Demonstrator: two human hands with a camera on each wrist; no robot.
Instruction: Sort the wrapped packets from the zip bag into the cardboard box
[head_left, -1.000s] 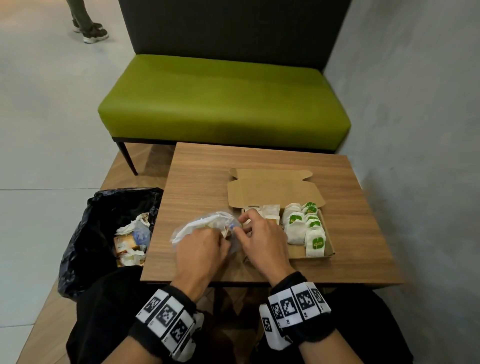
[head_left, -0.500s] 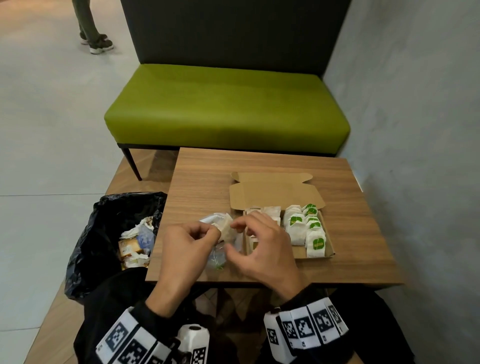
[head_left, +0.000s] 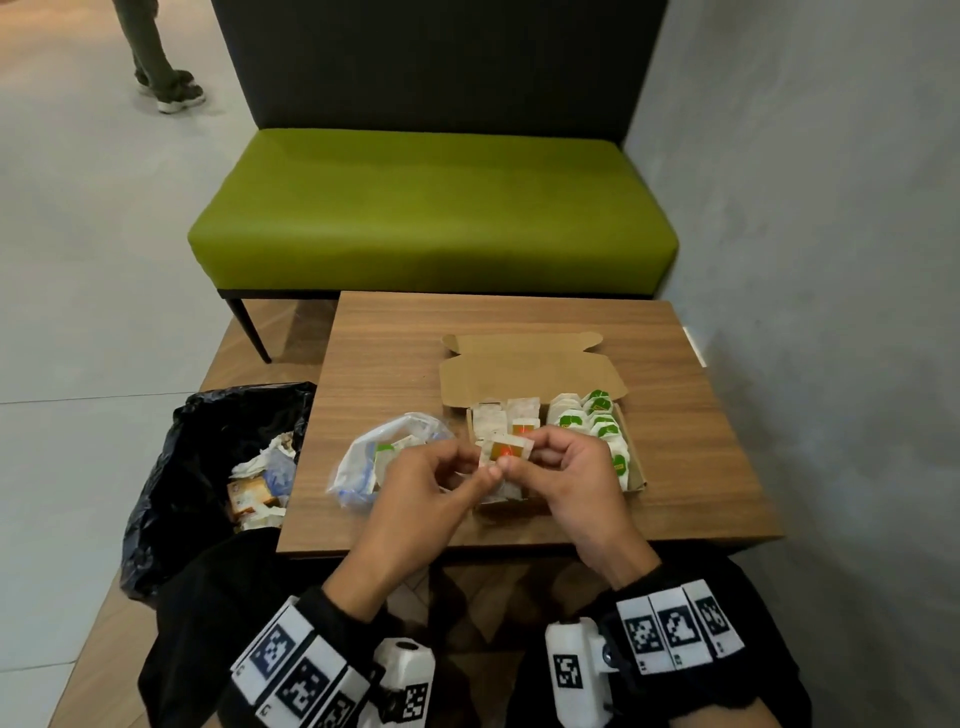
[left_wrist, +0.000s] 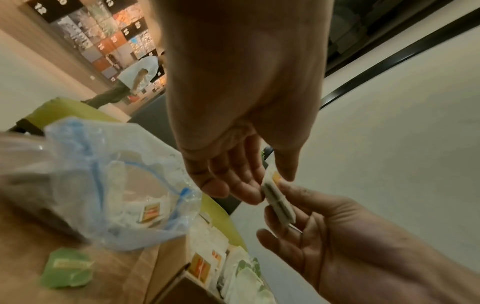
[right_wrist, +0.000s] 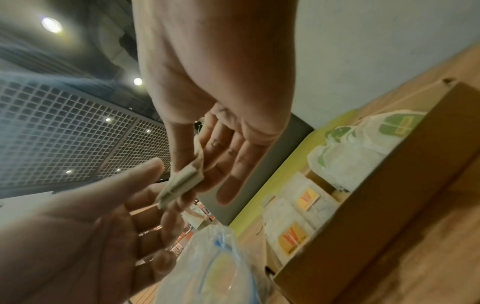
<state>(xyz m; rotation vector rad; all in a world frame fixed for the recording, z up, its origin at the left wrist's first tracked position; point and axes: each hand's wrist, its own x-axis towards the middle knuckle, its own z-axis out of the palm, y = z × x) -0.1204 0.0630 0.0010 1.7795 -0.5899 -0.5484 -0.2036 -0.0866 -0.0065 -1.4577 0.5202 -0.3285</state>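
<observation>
Packet stack (head_left: 505, 451): a few thin white wrapped sachets, orange-red label on top, held just above the cardboard box's (head_left: 638, 470) near-left corner; box open, lid flap lying far, orange-label packets left, green-label packets (head_left: 602, 428) right; zip bag (head_left: 363, 462) crumpled just left of the box with packets inside, one green packet (left_wrist: 68, 268) loose on the table (head_left: 691, 467); black bin bag (head_left: 208, 457) left on the floor; your left hand (head_left: 423, 486) and right hand (head_left: 574, 475) both pinch the stack, thumb against fingertips, other fingers loosely spread.
</observation>
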